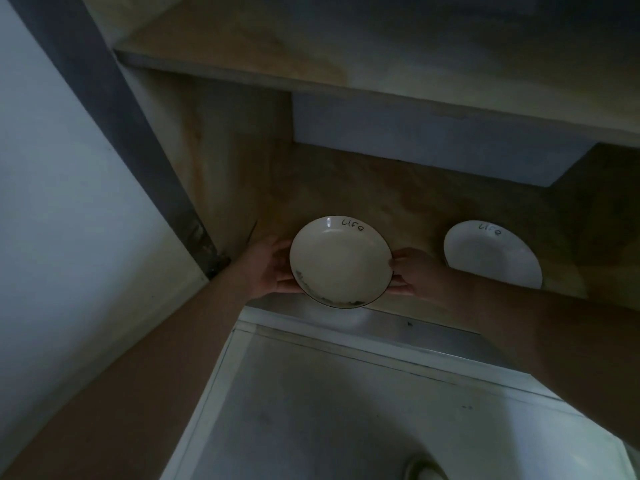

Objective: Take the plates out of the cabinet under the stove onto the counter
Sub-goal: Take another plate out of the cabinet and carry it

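A cream plate point(341, 261) with a dark rim and the word "life" written near its far edge is held between both hands at the front of the open cabinet. My left hand point(266, 270) grips its left rim, fingers curled under it. My right hand point(410, 273) grips the right rim the same way. A second white plate point(491, 252) with the same writing lies on the cabinet floor point(398, 199) to the right, partly hidden behind my right forearm.
A wooden shelf point(311, 74) runs across above the plates. The cabinet's left side wall point(221, 161) and a dark door frame point(138, 133) stand close to my left hand. A pale raised block point(433, 143) sits at the back. Below lies a light floor ledge point(346, 393).
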A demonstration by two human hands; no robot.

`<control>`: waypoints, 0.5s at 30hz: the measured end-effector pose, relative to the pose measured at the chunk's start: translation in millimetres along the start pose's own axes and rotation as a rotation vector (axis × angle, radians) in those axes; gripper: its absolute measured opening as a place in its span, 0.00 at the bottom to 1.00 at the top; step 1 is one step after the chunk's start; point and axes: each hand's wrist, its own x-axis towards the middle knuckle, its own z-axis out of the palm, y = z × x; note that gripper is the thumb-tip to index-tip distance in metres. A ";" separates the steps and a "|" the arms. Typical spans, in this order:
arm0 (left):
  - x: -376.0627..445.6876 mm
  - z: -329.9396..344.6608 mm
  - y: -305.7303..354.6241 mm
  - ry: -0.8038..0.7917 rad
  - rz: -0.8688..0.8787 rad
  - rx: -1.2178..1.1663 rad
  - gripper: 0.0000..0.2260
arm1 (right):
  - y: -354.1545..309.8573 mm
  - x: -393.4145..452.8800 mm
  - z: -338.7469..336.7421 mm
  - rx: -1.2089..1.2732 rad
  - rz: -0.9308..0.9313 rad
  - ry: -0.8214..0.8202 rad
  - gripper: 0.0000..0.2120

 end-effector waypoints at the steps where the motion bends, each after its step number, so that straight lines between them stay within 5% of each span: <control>1: -2.4 0.1 -0.9 0.003 0.007 0.011 0.20 | -1.3 -1.2 0.3 0.007 -0.011 -0.002 0.09; 15: -100.6 39.9 -21.6 0.236 -0.049 0.048 0.09 | 6.8 -93.3 8.7 -0.112 0.069 0.096 0.11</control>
